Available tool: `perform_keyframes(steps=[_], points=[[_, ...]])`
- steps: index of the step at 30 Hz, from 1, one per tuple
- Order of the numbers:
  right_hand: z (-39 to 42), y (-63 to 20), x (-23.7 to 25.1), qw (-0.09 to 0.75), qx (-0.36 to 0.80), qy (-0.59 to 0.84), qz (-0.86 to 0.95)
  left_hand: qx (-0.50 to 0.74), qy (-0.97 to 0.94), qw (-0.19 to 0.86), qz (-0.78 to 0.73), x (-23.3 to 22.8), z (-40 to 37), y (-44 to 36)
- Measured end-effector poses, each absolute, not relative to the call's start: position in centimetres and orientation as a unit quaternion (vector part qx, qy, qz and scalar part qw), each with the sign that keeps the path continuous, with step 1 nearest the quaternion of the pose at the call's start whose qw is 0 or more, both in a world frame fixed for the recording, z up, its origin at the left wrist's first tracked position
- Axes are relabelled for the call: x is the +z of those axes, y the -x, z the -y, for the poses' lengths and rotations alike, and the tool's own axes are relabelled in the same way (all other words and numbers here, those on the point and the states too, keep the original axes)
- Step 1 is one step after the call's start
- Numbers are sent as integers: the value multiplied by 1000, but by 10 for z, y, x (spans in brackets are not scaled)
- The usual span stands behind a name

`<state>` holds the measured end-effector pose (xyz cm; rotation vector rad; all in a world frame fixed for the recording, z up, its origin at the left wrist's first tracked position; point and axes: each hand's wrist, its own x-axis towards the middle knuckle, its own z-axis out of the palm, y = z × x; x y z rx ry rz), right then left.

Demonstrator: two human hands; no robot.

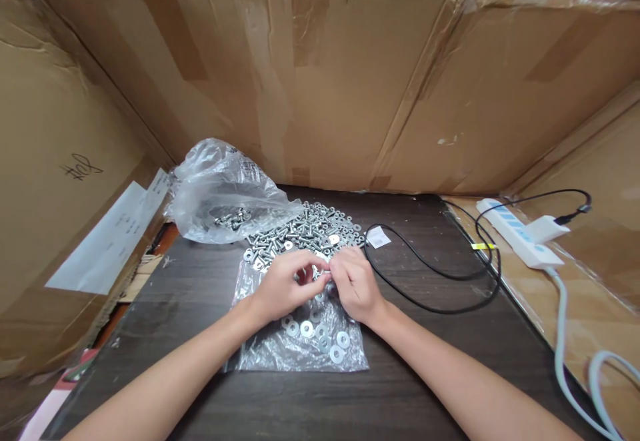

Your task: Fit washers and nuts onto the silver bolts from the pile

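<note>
My left hand (pixel 285 288) and right hand (pixel 357 284) meet at the fingertips. The left thumb and index finger curve into a ring; the right fingers are curled, with the thumb side toward the left fingertips. Whether either hand grasps a piece I cannot tell: anything between the fingertips is too small and hidden to identify.

Just beyond my grip lies a heap of metal bolts (pixel 273 244), spreading mainly to its left. Small metal rings (pixel 343 218) lie mixed in the heap and along its far right edge. On my near side of the grip, several large flat washers (pixel 320 329) lie loose, some overlapping, on a clear plastic sheet (pixel 265 356) beneath both hands.

Beyond and left of the grip, a crumpled clear bag (pixel 210 181) stands partly open toward the heap, with more bolts visible within.

To the right of the grip, just beyond it, lies a white label (pixel 379 236); a black cable (pixel 425 309) loops beside it. Farther right stands a white power strip (pixel 517 238) with an adapter (pixel 547 229) plugged in.

All hardware rests over a dark tabletop (pixel 300 404). Cardboard (pixel 325 108) walls the far side.
</note>
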<state>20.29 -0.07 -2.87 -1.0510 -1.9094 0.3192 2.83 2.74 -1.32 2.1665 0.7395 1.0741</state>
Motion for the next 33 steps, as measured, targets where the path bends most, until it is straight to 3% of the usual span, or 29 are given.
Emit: perform_keyframes(steps=[2,5,13,16,22,25,29,33], points=[[1,-201,-32,463,167,420,762,429,-875,118,-191,-12,-29,-24],[1,-198,-35,464,223,435,739,409,-903,-26,-125,-7,-34,-17],[-2,-196,-32,439,313,500,678,369,-918,-82,-116,-5,-43,-15],[-4,-197,-31,421,301,520,680,389,-909,-6,-149,-9,-43,-20],[0,-203,-24,416,194,498,736,338,-754,443,-349,-11,-39,-27],[1,-205,-21,417,145,463,769,271,-659,598,-366,-11,-39,-27],[0,-206,-21,417,91,433,794,241,-599,674,-360,-11,-39,-26],[-1,-203,-24,416,108,450,783,308,-669,583,-342,-14,-36,-29]])
